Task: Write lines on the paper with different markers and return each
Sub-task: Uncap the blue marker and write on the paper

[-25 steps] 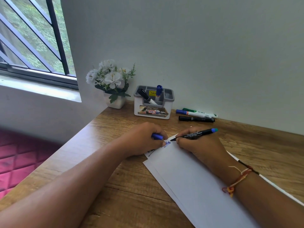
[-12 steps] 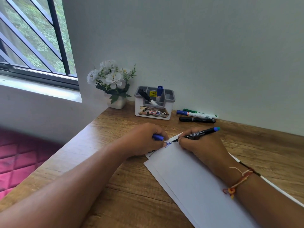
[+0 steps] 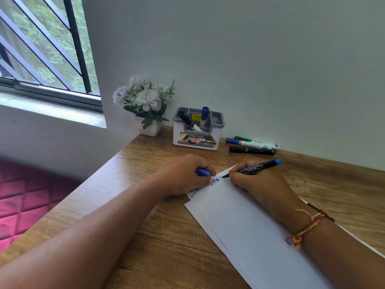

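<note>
Right now the right hand (image 3: 260, 184) pinches a slim black marker with a blue end (image 3: 255, 167) between its thumb and curled fingers. The marker's tip touches the white sheet of paper (image 3: 250, 226) just left of those fingertips, beside some blue scribbles (image 3: 215, 181), and its blue end slants up and away to the right of the knuckles. The left hand (image 3: 183, 174) rests on the paper's far corner, fingers curled round a small blue cap (image 3: 202, 172) that pokes out of the fist towards the marker tip. Both hands lie on a brown wooden desk (image 3: 170, 247). Beyond the left fingers, against the wall, stands a grey-and-white plastic holder (image 3: 198, 140); a black-capped marker (image 3: 187, 119) leans in it and a blue-capped marker (image 3: 204, 114) stands upright. Beyond the right fingers, three markers lie side by side along the wall: a green-capped white one (image 3: 256, 141), a blue-capped white one (image 3: 248, 143) and a black one (image 3: 252, 150). Left of the holder sits a white pot of white flowers (image 3: 143, 99)
</note>
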`<state>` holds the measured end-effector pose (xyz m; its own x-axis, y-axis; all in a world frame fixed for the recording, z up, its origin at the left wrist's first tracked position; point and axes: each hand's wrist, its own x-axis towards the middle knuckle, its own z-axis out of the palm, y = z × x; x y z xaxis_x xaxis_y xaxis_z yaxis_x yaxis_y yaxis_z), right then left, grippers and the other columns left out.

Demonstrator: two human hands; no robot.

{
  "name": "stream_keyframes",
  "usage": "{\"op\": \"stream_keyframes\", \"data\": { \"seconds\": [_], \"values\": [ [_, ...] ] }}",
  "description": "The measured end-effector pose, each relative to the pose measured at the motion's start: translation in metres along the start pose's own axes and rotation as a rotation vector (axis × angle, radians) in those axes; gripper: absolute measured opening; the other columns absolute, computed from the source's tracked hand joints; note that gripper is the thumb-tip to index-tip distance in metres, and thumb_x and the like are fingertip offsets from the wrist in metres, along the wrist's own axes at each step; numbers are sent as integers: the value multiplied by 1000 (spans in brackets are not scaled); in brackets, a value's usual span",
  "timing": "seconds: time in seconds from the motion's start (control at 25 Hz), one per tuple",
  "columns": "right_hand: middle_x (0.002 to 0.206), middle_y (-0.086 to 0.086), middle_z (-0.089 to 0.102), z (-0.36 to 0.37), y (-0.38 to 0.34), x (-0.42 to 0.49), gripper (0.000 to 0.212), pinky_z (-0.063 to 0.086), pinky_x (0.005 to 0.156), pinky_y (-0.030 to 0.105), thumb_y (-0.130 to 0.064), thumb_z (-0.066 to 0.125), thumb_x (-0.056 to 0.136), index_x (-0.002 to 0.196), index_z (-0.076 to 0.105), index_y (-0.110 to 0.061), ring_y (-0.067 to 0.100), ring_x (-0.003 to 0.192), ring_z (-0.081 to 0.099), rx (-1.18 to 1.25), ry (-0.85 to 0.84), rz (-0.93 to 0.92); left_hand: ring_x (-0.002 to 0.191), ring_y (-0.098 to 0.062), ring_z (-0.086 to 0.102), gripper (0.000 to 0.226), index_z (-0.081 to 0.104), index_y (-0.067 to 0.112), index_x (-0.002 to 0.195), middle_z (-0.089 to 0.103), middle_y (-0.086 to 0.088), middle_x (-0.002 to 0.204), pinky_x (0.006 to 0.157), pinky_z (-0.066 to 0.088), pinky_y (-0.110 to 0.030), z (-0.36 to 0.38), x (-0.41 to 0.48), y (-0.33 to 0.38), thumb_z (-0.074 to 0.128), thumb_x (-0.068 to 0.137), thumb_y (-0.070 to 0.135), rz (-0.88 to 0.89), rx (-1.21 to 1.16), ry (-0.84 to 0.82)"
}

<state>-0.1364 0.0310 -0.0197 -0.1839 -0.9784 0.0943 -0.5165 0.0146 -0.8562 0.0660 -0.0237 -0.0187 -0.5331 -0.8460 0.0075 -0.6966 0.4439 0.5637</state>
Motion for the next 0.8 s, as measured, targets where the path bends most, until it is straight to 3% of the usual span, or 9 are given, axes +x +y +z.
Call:
{"op": "stream_keyframes", "data": {
  "seconds": [0.2,0.8],
  "values": [
    [71,-4,72,-1,2,1,9,49,62,26,-14,74,80,82,80,-20,13,71,65,5,23,-20,102,-8,58,26,70,38,117,65,15,117,96,53,-38,0,0,-1,68,92,31,-2,-5,-4],
    [76,-3,73,-1,3,1,9,50,65,26,-15,76,82,87,80,-21,14,75,66,-10,22,-21,102,-9,58,26,69,39,116,66,14,117,94,53,-36,1,1,-1,68,91,32,-5,-9,-5]
  ]
}}
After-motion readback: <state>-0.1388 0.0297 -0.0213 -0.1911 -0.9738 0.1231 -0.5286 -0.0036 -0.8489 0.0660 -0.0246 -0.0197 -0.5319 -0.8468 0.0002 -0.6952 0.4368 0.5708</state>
